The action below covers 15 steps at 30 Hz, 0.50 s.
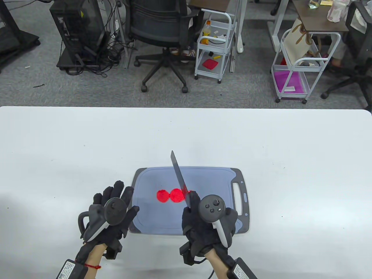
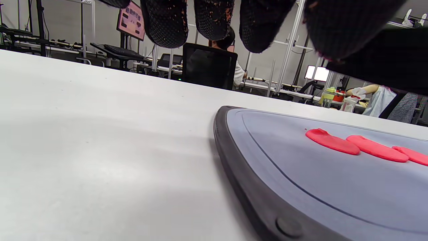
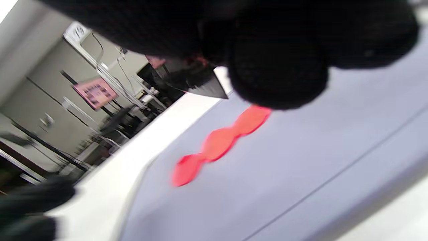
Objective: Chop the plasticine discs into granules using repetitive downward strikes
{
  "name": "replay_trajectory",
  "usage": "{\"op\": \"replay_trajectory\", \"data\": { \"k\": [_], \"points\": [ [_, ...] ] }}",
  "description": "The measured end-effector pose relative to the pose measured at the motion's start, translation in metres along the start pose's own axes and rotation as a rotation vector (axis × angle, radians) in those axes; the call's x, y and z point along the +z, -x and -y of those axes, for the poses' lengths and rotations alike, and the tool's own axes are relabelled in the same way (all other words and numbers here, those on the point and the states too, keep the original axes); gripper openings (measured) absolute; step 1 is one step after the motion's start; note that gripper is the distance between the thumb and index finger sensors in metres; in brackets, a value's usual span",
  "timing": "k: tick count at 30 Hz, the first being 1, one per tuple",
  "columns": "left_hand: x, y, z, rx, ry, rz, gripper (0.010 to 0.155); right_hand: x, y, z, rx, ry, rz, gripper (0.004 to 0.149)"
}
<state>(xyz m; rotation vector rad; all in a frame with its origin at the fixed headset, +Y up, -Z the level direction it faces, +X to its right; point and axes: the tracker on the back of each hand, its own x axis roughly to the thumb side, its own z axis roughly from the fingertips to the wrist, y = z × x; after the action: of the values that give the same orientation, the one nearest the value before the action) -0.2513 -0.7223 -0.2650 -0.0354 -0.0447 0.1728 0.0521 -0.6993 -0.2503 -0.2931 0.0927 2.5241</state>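
Three flat red plasticine discs (image 1: 172,195) lie in a touching row on the grey cutting board (image 1: 151,215); they also show in the left wrist view (image 2: 364,146) and the right wrist view (image 3: 219,143). My right hand (image 1: 203,221) grips a dark knife (image 1: 180,178), its blade raised above the right end of the row and pointing away from me. My left hand (image 1: 112,207) lies spread and empty at the board's left edge, thumb over the board's corner. Its fingertips (image 2: 214,20) hang above the table in the left wrist view.
The board has a dark rim (image 2: 234,167) and a handle slot (image 1: 237,194) on its right side. The white table (image 1: 261,145) extends all around. Beyond its far edge stand an office chair (image 1: 162,35) and two white carts (image 1: 213,46).
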Motion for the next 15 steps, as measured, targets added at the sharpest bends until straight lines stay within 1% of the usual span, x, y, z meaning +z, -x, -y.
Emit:
{"op": "replay_trajectory", "data": {
  "k": [1,2,7,11,14,15],
  "points": [
    [0.000,0.000,0.000,0.000,0.001,0.002,0.071,-0.003,0.003,0.001,0.079,0.023,-0.012,0.056],
    [0.000,-0.001,0.001,-0.001,0.003,0.005,0.072,-0.004,0.006,-0.001,0.128,0.021,-0.026,0.056],
    [0.001,-0.003,0.003,-0.011,0.010,0.016,0.071,-0.004,0.011,-0.012,0.147,0.003,-0.055,0.056],
    [0.001,-0.003,0.003,-0.008,0.011,0.018,0.071,-0.003,0.010,-0.018,0.173,0.025,-0.054,0.057],
    [0.000,-0.002,0.004,-0.007,0.017,0.013,0.072,-0.005,0.013,-0.024,0.162,-0.019,-0.068,0.056],
    [0.000,-0.002,0.004,-0.009,0.019,0.012,0.071,-0.006,0.012,-0.026,0.167,0.032,-0.056,0.055]
  ]
}}
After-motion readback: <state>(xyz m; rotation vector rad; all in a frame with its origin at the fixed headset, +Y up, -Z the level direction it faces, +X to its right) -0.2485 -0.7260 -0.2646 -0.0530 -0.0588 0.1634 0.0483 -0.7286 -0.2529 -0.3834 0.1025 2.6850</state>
